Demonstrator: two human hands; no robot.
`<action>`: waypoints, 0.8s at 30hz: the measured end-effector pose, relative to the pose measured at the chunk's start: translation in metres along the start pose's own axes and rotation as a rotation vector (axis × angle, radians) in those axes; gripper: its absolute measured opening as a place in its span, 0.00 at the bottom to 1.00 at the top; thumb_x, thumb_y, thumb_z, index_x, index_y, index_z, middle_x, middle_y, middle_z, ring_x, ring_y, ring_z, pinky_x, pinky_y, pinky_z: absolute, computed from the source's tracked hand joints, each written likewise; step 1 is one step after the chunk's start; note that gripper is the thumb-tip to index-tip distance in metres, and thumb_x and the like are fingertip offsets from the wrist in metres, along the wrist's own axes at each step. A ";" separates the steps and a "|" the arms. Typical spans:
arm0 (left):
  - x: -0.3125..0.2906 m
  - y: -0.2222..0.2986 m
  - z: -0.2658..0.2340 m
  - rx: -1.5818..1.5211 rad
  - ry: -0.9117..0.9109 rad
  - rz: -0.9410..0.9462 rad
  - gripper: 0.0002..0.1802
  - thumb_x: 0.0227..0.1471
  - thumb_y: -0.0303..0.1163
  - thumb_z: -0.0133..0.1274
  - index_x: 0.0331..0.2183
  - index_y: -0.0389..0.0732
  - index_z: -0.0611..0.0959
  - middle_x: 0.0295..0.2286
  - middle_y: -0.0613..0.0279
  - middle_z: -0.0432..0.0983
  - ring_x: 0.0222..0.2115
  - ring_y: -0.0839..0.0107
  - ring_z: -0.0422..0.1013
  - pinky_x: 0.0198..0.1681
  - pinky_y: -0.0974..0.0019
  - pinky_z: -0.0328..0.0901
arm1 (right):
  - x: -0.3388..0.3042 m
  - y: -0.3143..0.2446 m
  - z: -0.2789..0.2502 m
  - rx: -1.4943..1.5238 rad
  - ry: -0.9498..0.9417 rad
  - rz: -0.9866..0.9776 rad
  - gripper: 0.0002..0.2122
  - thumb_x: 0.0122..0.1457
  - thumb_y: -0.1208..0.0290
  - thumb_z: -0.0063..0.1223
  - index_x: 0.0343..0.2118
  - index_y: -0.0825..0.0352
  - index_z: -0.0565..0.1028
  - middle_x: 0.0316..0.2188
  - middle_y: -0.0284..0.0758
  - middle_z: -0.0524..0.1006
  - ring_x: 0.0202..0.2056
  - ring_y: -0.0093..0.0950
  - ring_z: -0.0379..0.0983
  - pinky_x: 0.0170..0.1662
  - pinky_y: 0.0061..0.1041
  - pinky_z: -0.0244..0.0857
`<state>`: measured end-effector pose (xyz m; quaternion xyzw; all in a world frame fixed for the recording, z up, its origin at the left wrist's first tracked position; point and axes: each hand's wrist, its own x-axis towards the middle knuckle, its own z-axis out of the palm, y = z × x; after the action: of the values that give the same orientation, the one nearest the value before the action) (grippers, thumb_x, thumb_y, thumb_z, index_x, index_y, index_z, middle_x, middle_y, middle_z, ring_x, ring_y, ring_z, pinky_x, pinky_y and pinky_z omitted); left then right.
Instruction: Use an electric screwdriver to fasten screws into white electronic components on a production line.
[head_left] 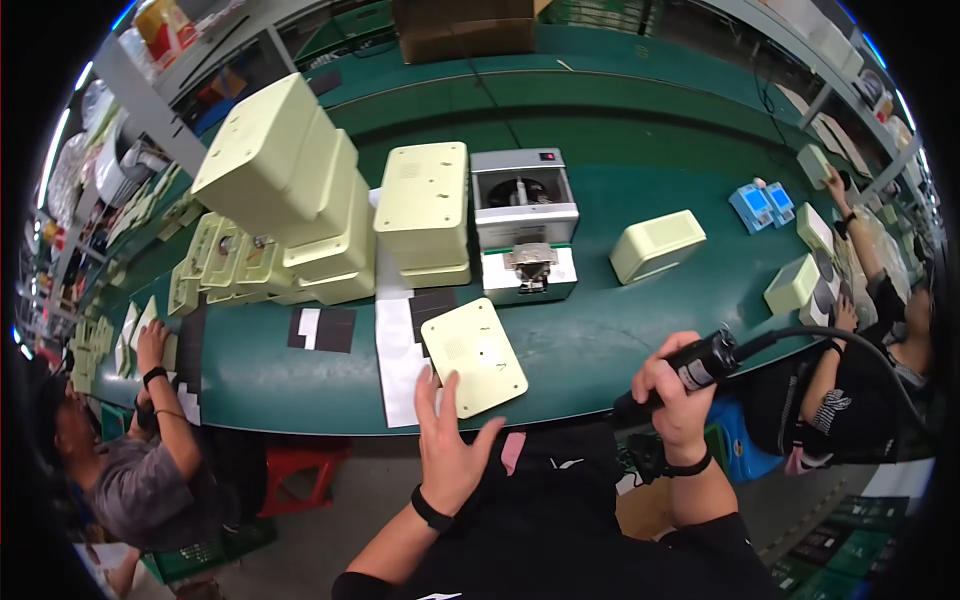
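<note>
My left hand (pixel 452 455) has its fingers spread over the near left edge of a pale yellow-green plastic housing (pixel 474 352). It grips nothing; whether the fingertips touch the plastic I cannot tell. The housing lies tilted on the green table, with small holes near its corners. To the right, my right hand (pixel 680 405) is wrapped around a black electric screwdriver (pixel 708 360), held over the table's near edge. A thick black cable (pixel 850 335) runs from its end to the right. The screwdriver's tip is not clear against the dark clothing.
Behind the housing stands a silver-grey screw feeder (pixel 525 200). Stacked pale housings (pixel 422 205) and a taller stack (pixel 285 180) rise to its left. One housing (pixel 658 246) stands at right. Blue-and-white devices (pixel 752 207) sit farther off. A person (pixel 160 470) works left, another (pixel 850 370) right.
</note>
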<state>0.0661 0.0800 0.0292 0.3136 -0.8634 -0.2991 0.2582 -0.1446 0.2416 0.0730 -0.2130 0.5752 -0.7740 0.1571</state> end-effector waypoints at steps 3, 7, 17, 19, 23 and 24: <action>0.001 0.012 -0.010 -0.184 -0.227 -0.010 0.45 0.38 0.33 0.72 0.57 0.36 0.69 0.60 0.43 0.56 0.60 0.47 0.58 0.57 0.51 0.62 | 0.006 0.000 0.004 0.032 0.001 0.031 0.10 0.56 0.78 0.50 0.40 0.67 0.64 0.18 0.35 0.67 0.17 0.25 0.64 0.23 0.26 0.63; 0.037 0.011 -0.022 -0.281 -0.528 0.120 0.46 0.36 0.34 0.72 0.57 0.38 0.70 0.60 0.48 0.57 0.61 0.51 0.58 0.60 0.51 0.59 | 0.032 -0.011 0.021 0.032 0.039 -0.065 0.10 0.57 0.77 0.50 0.40 0.67 0.64 0.19 0.35 0.67 0.17 0.25 0.64 0.23 0.26 0.63; 0.111 0.012 0.039 0.188 -0.589 0.785 0.54 0.34 0.46 0.71 0.62 0.45 0.64 0.60 0.49 0.57 0.64 0.52 0.51 0.67 0.48 0.47 | 0.105 -0.038 0.101 0.189 -0.196 -0.321 0.08 0.59 0.74 0.48 0.40 0.68 0.65 0.20 0.35 0.68 0.19 0.26 0.65 0.25 0.26 0.64; 0.100 0.015 0.041 0.205 -0.546 0.672 0.55 0.34 0.46 0.71 0.62 0.45 0.64 0.60 0.47 0.57 0.64 0.50 0.51 0.67 0.48 0.46 | 0.118 -0.035 0.116 0.148 -0.219 -0.311 0.08 0.59 0.74 0.49 0.40 0.69 0.65 0.19 0.35 0.68 0.18 0.26 0.66 0.24 0.26 0.64; 0.089 0.017 0.021 0.258 -0.421 0.429 0.56 0.32 0.46 0.72 0.62 0.43 0.64 0.60 0.44 0.56 0.64 0.47 0.50 0.67 0.46 0.45 | 0.137 -0.023 0.130 0.040 -0.294 -0.301 0.09 0.59 0.74 0.50 0.38 0.70 0.66 0.18 0.35 0.69 0.17 0.25 0.66 0.24 0.26 0.64; 0.091 0.014 0.011 0.259 -0.400 0.432 0.57 0.31 0.46 0.72 0.62 0.42 0.64 0.60 0.43 0.56 0.63 0.46 0.50 0.67 0.44 0.46 | 0.141 -0.020 0.131 -0.003 -0.298 -0.312 0.08 0.59 0.74 0.51 0.38 0.70 0.66 0.18 0.34 0.69 0.17 0.25 0.66 0.24 0.26 0.64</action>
<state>-0.0071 0.0298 0.0546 0.0882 -0.9746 -0.1806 0.0990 -0.1988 0.0710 0.1456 -0.4117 0.5068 -0.7481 0.1184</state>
